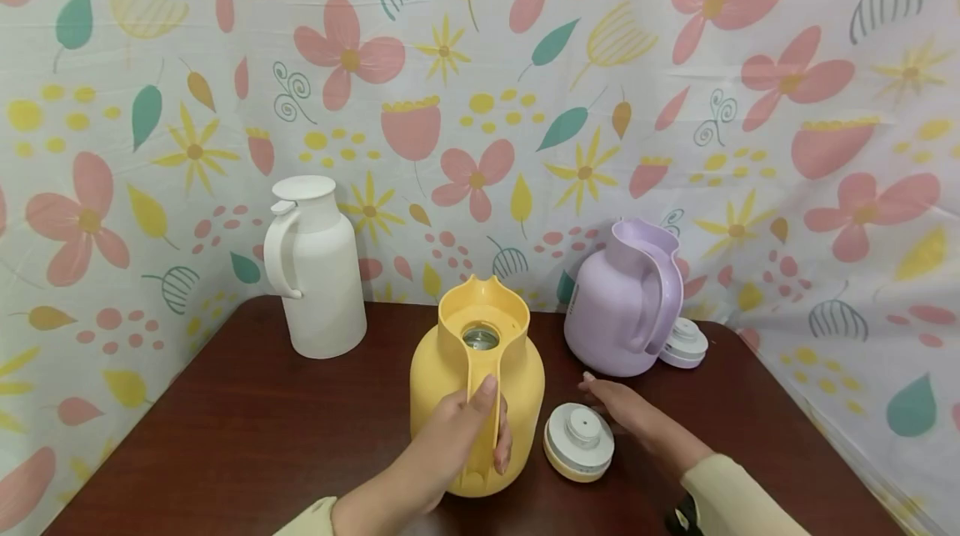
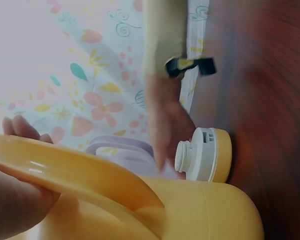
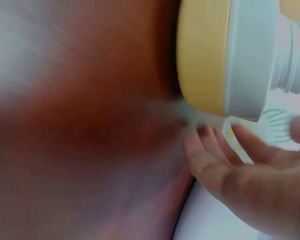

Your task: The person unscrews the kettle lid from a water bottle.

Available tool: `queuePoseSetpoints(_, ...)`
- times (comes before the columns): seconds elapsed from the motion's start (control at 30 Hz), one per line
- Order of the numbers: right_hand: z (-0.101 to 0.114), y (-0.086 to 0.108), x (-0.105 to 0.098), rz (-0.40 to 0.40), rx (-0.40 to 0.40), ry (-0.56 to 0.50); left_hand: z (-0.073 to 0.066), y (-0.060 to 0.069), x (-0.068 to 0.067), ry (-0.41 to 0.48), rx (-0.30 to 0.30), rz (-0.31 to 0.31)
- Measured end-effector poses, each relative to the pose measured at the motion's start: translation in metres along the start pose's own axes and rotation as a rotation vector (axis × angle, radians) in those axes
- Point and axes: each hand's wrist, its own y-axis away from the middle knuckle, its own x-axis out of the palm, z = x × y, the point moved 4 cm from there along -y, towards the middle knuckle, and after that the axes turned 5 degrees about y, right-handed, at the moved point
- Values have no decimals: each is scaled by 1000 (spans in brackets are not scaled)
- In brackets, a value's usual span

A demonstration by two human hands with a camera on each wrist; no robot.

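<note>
A yellow vacuum jug (image 1: 527, 386) stands upright on the table, its lid off and its inner mouth uncovered. My left hand (image 1: 442, 453) grips the jug's handle (image 2: 85, 172), thumb along the top. To the right of the jug lies its lid (image 1: 577, 440), yellow side down and grey-white threaded side up. My right hand (image 1: 637, 415) is just beyond the lid on its right, fingers extended and holding nothing. In the right wrist view, those fingers (image 3: 205, 160) are close by the lid's edge; whether they touch it I cannot tell.
At the back left stands a white jug (image 1: 326, 286) with its lid on. A lilac jug (image 1: 607, 311) without a lid stands at the back right, with a white and lilac lid (image 1: 685, 344) beside it. Behind the brown table (image 1: 225, 436) hangs a flowered cloth (image 1: 480, 102).
</note>
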Motion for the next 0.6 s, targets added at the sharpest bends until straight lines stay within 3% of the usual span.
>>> queuePoseSetpoints(0.1, -3, 16, 3, -63, -64, 14, 0, 2, -3, -5, 17, 38)
queuePoseSetpoints(0.27, -8, 41, 11, -108, -152, 142, 2, 9, -8, -26, 88, 98)
queuePoseSetpoints(0.47, -10, 54, 21, -152, -184, 213, 8, 22, -12, -106, 225, 192)
queuePoseSetpoints(0.6, -9, 54, 24, -189, -161, 249, 13, 24, -8, -156, 318, 197)
